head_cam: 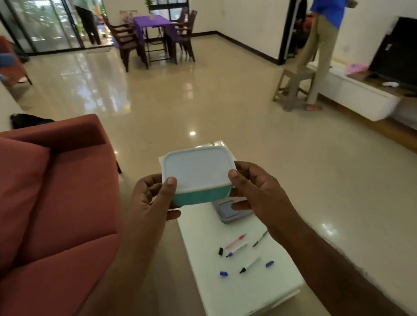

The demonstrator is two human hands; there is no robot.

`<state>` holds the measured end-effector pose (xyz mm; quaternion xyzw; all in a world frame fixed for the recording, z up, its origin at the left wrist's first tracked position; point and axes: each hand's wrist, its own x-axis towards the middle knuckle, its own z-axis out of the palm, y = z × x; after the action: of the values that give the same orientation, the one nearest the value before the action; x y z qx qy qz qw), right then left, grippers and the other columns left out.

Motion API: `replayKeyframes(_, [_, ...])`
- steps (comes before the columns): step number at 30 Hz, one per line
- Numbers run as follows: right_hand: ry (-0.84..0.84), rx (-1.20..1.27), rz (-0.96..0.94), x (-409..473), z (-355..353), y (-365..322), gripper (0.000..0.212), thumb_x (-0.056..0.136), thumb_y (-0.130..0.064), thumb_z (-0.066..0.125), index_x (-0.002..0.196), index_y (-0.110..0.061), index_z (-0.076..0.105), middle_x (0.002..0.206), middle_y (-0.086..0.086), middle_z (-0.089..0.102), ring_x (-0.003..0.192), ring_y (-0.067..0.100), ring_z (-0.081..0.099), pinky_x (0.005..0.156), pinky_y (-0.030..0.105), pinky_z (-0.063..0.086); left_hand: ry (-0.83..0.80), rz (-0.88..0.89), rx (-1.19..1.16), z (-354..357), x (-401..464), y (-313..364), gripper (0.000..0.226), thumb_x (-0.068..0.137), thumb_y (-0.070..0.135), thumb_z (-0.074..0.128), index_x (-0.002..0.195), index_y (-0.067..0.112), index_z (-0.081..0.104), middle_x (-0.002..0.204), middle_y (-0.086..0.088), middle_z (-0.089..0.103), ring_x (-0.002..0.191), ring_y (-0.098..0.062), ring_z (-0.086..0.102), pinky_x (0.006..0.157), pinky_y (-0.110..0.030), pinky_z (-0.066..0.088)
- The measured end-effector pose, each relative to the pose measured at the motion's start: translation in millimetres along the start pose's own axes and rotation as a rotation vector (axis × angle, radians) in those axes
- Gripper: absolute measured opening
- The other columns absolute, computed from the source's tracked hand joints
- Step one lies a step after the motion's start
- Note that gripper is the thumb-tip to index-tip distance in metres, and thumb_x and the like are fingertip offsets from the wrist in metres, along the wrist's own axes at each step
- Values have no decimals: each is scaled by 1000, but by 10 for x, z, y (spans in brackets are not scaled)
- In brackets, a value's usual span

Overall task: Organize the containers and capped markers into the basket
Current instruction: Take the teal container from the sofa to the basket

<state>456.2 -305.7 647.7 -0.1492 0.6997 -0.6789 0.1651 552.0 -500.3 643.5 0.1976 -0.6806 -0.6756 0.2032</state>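
Both hands are up in front holding a square tub (199,176) with rounded corners — smooth plastic, teal body, pale frosted lid pressed on top. The left hand (153,202) has its thumb on the near left corner of the lid with fingers curled underneath, and the right hand (254,191) mirrors that on the other corner. The tub is held above the table, not touching it.

Below is a long, glossy white table (244,288). Just under the tub sits a grey flat container (231,212), partly hidden by the right fingers. Nearer me, markers are scattered loose: a pink pen (235,241), a white marker (237,249) with a blue tip, a thin dark pen (260,238), another white marker with a black tip (249,265), plus loose caps — one black (220,251), two blue (223,273).

A rust-red fabric sofa (39,201) sits left, shiny beige tile floor (195,94) all around, and a purple-clothed dining table (152,24) at the back.
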Motion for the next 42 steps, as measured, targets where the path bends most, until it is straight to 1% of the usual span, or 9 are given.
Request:
replayKeyframes(5, [143,4,31,-466,-280,78,34,94,-39,62,126,-27,62,115,0,70,99,18,72,70,29,58,-168,-54,1,215,-158,-176,55,72,64,68,115,30,58,115,-1,68,92,-20,72,71,-36,59])
replayKeyframes(11, [320,41,169,-1052,-799,321,46,83,-52,67,123,-28,61,116,1,68,94,19,72,70,37,60,-374,-136,-1,818,-515,-350,43,80,49,74,114,25,62,110,0,69,90,-20,72,77,-43,60])
replayKeyframes(16, [381,176,327,-1369,-1403,417,35,87,-41,71,116,-24,65,105,6,70,81,20,70,67,36,58,-577,-161,91,1456,-719,-429,40,83,53,57,113,28,64,104,0,72,90,-19,72,79,-41,60])
replayKeyframes(20, [471,253,334,-1500,-2031,496,31,88,-40,68,113,-22,67,98,6,70,79,22,69,69,37,57,-564,-193,221,1866,-693,-645,64,81,80,46,108,27,68,103,4,73,90,-19,72,79,-41,58])
replayKeyframes(25, [488,232,313,-1510,-2988,535,29,89,-40,67,111,-21,67,97,5,70,78,20,67,66,36,56,-542,-69,707,2484,-681,-1003,45,73,72,52,99,37,66,93,13,71,89,-14,67,82,-42,55])
replayKeyframes(29, [453,215,327,-1489,-3714,536,35,89,-42,68,115,-19,67,101,8,67,80,23,65,66,36,55,-541,282,1088,3101,-756,-1056,73,87,66,51,148,29,36,150,0,45,124,-20,53,100,-38,45])
replayKeyframes(31, [448,220,327,-1449,-4013,514,35,88,-42,68,114,-18,67,100,8,67,79,24,65,66,36,55,-506,507,1127,3424,-752,-1016,83,89,70,43,156,30,15,164,1,17,148,-21,24,113,-44,31])
replayKeyframes(33, [442,218,326,-1398,-4295,499,35,88,-42,68,114,-19,67,98,7,67,78,23,64,66,37,54,-432,620,1141,3775,-728,-953,85,90,68,37,158,27,8,166,-1,6,152,-21,8,120,-45,19])
replayKeyframes(42, [446,272,328,-909,-5184,547,35,87,-42,69,114,-20,68,101,7,66,82,24,64,66,36,55,-324,719,1238,5080,-415,-913,87,93,65,39,158,17,8,166,-10,1,153,-27,-3,121,-54,14])
